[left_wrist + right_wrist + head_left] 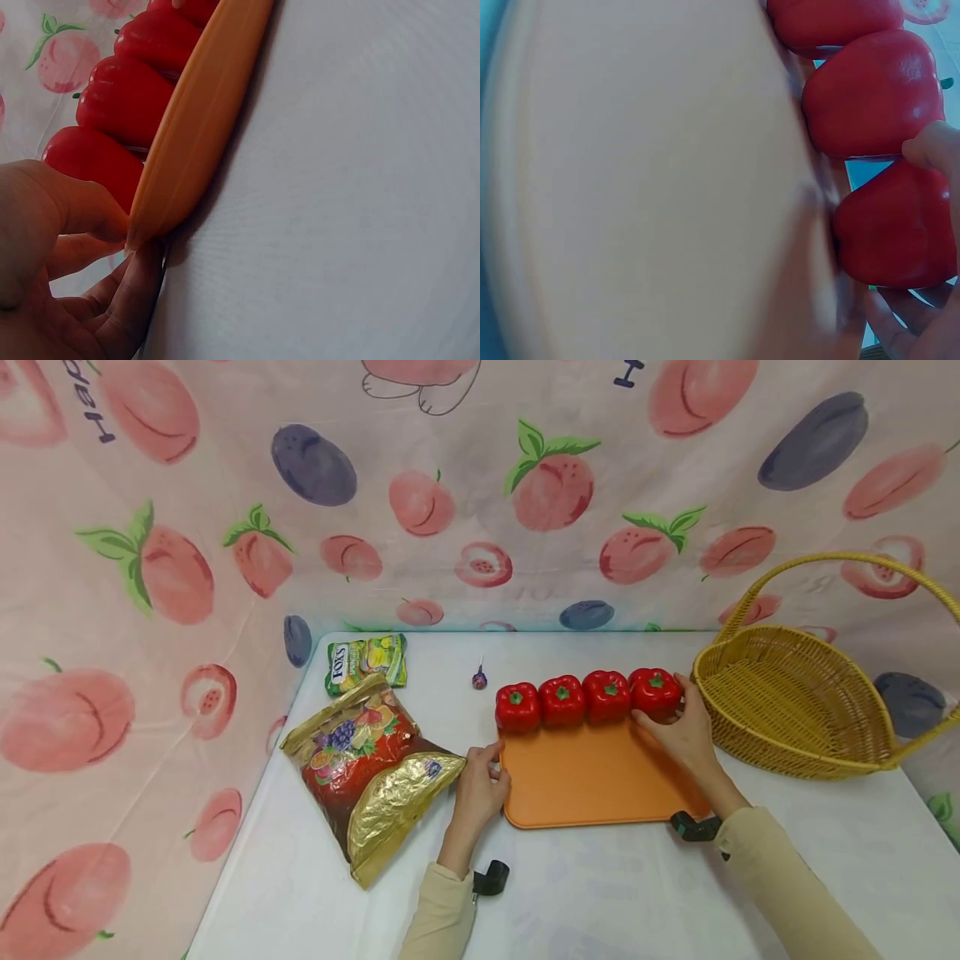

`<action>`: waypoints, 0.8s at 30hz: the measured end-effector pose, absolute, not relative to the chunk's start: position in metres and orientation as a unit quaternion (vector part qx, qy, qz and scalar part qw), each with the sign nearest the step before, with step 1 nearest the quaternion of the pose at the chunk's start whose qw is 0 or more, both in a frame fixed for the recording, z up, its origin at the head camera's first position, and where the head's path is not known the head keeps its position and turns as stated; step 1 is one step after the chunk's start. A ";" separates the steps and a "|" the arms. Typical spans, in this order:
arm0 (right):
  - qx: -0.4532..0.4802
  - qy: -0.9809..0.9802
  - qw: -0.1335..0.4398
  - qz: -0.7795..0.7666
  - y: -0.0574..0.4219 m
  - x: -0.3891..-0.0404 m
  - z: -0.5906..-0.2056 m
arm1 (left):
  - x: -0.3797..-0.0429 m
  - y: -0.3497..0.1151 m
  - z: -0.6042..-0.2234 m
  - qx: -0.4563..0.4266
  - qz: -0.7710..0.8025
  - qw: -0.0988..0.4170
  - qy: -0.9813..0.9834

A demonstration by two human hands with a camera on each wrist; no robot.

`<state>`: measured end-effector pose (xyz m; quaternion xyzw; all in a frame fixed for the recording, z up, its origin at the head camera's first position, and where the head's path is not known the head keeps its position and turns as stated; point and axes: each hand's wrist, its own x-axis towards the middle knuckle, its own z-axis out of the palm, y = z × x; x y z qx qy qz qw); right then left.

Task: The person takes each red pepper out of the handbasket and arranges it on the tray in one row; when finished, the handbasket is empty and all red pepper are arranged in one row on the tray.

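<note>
Several red bell peppers (562,699) stand in a row along the far edge of an orange tray (592,781). My right hand (686,731) grips the rightmost bell pepper (655,692), thumb on its near left side and fingers round its right side. In the right wrist view that pepper (896,225) sits at the tray's rim, its outer side partly hidden by the hand. My left hand (480,789) pinches the tray's left edge near the leftmost pepper. The left wrist view shows the thumb and fingers at the rim of the tray (199,127).
A yellow wicker basket (787,752) with a tall handle stands to the right. Left of the tray lies a big gold-and-red candy bag (367,760), close to my left hand. Behind it are a green Fox's packet (366,664) and a small lollipop (479,677).
</note>
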<state>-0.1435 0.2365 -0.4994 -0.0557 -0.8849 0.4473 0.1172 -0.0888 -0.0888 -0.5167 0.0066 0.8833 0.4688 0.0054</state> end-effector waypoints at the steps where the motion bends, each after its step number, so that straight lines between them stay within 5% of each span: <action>1: -0.057 -0.884 0.116 0.449 0.237 -0.143 -0.499 | -0.089 -0.089 -0.517 0.007 0.470 0.005 0.883; 24: -0.065 -0.895 0.096 0.431 0.235 -0.144 -0.491 | -0.084 -0.080 -0.505 0.007 0.420 -0.035 0.907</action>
